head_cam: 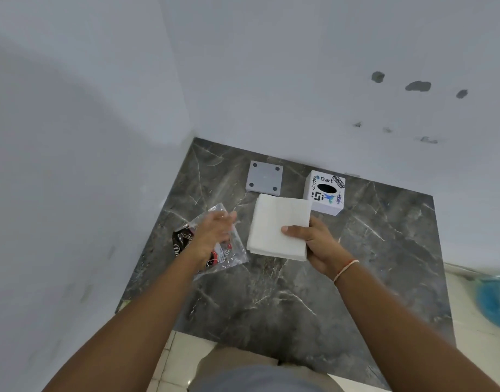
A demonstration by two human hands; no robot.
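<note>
A stack of white paper tissues (pixel 274 219) is held above the dark marble table (pixel 271 301), near its middle. My right hand (pixel 314 244) grips the stack's right lower corner, thumb on top and fingers underneath. To the left, a clear plastic wrapper (pixel 229 254) with red and black print lies on the table. My left hand (pixel 215 230) is over the wrapper with fingers stretched out and blurred; whether it touches the wrapper is unclear. A white tissue box (pixel 325 193) with stickers and a black oval opening stands behind the stack.
A grey square plate (pixel 264 177) with four dark dots lies at the back of the table, left of the box. White walls close off the table's left and back sides. A tiled floor and a blue object (pixel 494 301) lie to the right.
</note>
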